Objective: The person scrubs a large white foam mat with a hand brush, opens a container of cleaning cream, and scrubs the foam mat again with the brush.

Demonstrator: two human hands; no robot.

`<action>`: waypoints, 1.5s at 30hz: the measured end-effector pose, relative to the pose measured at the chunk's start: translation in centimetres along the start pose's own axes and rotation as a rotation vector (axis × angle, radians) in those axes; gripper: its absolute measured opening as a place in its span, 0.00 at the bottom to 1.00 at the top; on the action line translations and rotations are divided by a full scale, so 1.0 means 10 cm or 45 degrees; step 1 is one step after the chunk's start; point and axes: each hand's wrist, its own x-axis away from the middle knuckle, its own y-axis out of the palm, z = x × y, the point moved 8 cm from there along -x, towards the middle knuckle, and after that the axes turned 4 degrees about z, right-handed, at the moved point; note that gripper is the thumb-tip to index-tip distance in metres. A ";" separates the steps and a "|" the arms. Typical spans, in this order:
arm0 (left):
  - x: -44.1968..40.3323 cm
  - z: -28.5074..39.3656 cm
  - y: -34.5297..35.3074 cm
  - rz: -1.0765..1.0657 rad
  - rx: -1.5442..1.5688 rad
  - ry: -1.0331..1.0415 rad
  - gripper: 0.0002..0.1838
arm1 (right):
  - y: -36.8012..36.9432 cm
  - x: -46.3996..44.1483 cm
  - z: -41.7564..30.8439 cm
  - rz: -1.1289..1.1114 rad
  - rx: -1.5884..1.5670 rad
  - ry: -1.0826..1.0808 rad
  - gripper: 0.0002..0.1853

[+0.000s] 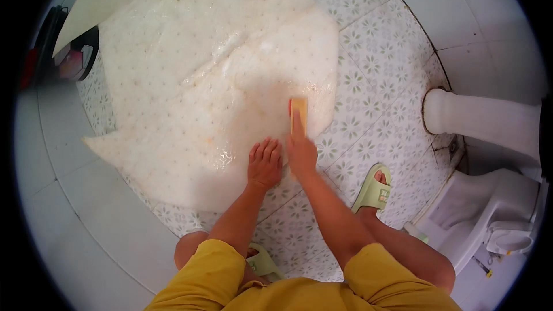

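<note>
A large wet off-white quilted mat [167, 80] lies spread over the patterned tile floor, with a crease running across it and shiny wet patches. My left hand [265, 161] rests flat near the mat's lower edge, fingers apart and nothing in them. Just to its right, my right hand [301, 151] grips a yellow-orange brush [299, 114] with a red side, which touches the mat near its right edge. The brush's underside is hidden, and the right hand is slightly blurred.
Green slippers [373, 187] are on my feet. A white pedestal column [481, 121] stands at the right, with a white squat toilet [461, 201] below it. A dark object [86, 55] sits by the left wall, partly behind the mat's raised part.
</note>
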 end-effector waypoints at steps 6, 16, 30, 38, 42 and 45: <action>0.00 0.01 -0.02 -0.003 -0.032 0.007 0.19 | 0.07 -0.03 0.07 0.070 0.062 -0.100 0.36; 0.01 0.01 0.00 0.008 0.011 0.004 0.23 | 0.07 0.47 0.13 -0.062 0.028 0.033 0.38; -0.02 0.02 -0.04 0.010 -0.019 -0.006 0.21 | -0.04 0.12 0.10 -0.050 0.021 0.004 0.39; -0.03 0.01 -0.01 -0.014 0.024 -0.007 0.22 | -0.06 -0.13 -0.03 -0.040 -0.020 -0.095 0.39; -0.02 0.02 -0.02 0.035 0.014 0.016 0.21 | 0.12 0.26 0.06 -0.255 0.089 -0.234 0.37; 0.01 0.01 0.00 0.029 0.006 0.018 0.20 | 0.19 -0.13 -0.27 -0.246 0.218 -0.298 0.36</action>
